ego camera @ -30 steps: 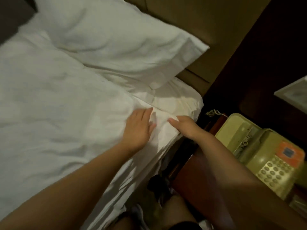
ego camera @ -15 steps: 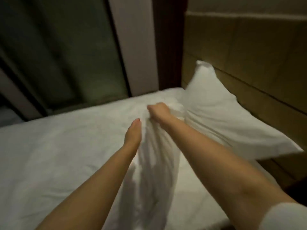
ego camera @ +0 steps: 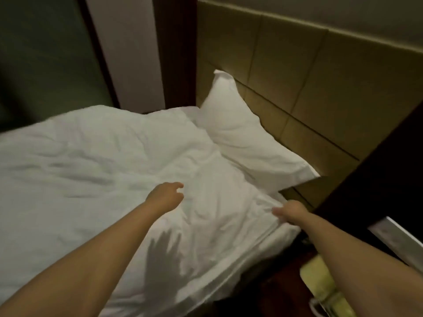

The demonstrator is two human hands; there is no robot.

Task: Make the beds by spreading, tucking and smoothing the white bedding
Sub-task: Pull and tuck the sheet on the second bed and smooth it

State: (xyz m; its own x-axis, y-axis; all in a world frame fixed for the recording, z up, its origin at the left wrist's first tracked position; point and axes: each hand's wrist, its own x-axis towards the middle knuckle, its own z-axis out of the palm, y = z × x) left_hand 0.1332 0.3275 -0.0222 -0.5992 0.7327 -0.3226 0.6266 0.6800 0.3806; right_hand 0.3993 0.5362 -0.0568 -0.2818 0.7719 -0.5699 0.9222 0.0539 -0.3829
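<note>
Motion blur softens both hands and the near cloth. At the lower right corner of the frame a pale yellow object (ego camera: 320,291) is cut off by the edge and too unclear to name. The right hand (ego camera: 290,212), right of centre at the bed's near edge, pinches the rim of the white duvet (ego camera: 103,168); its fingers are tucked out of sight under the cloth. The left hand (ego camera: 166,197), at centre, holds nothing, with its fingers loosely curled, and its spread-fingered shadow (ego camera: 163,255) falls on the duvet below it. The duvet covers the left and centre of the frame, rumpled with shallow creases that gather toward the right hand. A white pillow (ego camera: 240,138) leans against the tan panelled headboard (ego camera: 297,76) at upper right.
</note>
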